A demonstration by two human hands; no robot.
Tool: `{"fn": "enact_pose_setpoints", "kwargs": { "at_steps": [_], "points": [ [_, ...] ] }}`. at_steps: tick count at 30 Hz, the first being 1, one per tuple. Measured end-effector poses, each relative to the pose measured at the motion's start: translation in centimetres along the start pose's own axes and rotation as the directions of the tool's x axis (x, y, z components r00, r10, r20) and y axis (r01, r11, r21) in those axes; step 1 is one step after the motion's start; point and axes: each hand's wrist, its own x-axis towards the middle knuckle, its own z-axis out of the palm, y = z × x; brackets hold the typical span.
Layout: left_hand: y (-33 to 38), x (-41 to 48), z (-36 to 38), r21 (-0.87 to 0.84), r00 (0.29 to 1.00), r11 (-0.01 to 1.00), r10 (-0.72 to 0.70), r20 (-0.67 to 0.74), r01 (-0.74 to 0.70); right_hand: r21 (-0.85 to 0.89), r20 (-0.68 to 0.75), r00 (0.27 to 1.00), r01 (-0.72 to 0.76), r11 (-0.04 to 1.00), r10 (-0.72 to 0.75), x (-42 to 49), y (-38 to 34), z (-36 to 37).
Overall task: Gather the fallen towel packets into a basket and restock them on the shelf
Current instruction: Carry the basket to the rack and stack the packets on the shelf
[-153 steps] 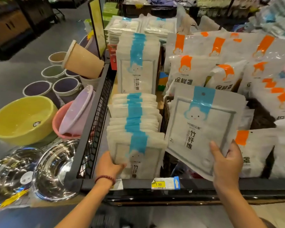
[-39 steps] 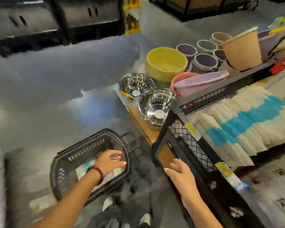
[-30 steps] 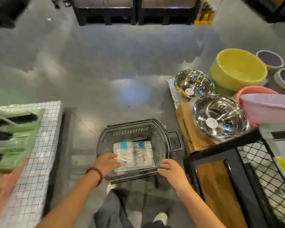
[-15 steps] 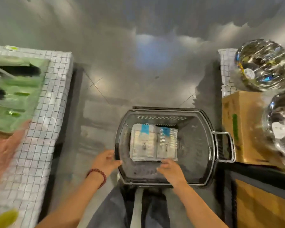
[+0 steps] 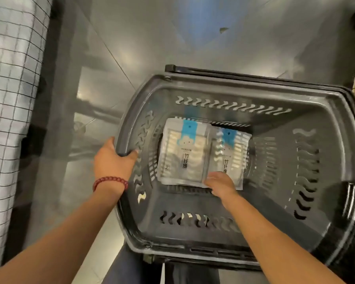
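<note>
Grey plastic makes up the basket (image 5: 254, 82), which sits on the floor (image 5: 152, 37) directly below the person. Two towel packets lie flat on its bottom, side by side with their inner edges meeting. The left packet (image 5: 184, 154) and the right packet (image 5: 232, 154) both run lengthwise away from the person, with blue tabs at the far end and short near edges facing the arms. The right hand (image 5: 221, 186) reaches down inside the basket to that near edge, about where the two packets meet and more over the right one. Its fingertips are hidden under the back of the hand, so I cannot tell whether they pinch the packet or only touch it. The left hand (image 5: 113, 162), with a red bead bracelet (image 5: 110, 181) at the wrist, stays outside and grips the left rim, fingers curled over it. The right hand is clearly the nearer one, so any lift would likely start from the near short edge while the left hand steadies the basket. The shelf is out of view.
</note>
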Motion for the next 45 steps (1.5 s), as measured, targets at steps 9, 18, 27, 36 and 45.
{"fn": "enact_pose_setpoints", "kwargs": {
  "at_steps": [9, 18, 27, 36, 45],
  "points": [
    [-1.6, 0.6, 2.0, -0.011, 0.989, 0.998, 0.063, -0.132, -0.065, 0.090, 0.071, 0.997, 0.035, 0.995, -0.042, 9.9, 1.1, 4.7],
    [-1.6, 0.2, 2.1, -0.024, 0.989, 0.998, 0.056, -0.139, -0.059, 0.135, -0.034, 0.999, 0.007, 0.991, -0.003, 11.9, 0.9, 6.5],
    [-1.9, 0.3, 2.3, -0.028, 0.978, 0.993, 0.112, -0.175, -0.119, 0.168, -0.230, 0.971, 0.102, 0.980, -0.062, 10.4, -0.4, 6.2],
    [0.1, -2.6, 2.7, 0.131, 0.572, 0.559, 0.814, 0.102, -0.819, 0.494, -0.180, 0.958, 0.284, 0.822, -0.223, 3.6, 0.2, 1.4],
    [3.8, -1.7, 9.9, -0.314, 0.864, 0.850, -0.273, 0.423, 0.422, 0.716, 0.221, 0.938, 0.030, 0.697, -0.268, 3.3, 0.5, -2.2]
  ]
}}
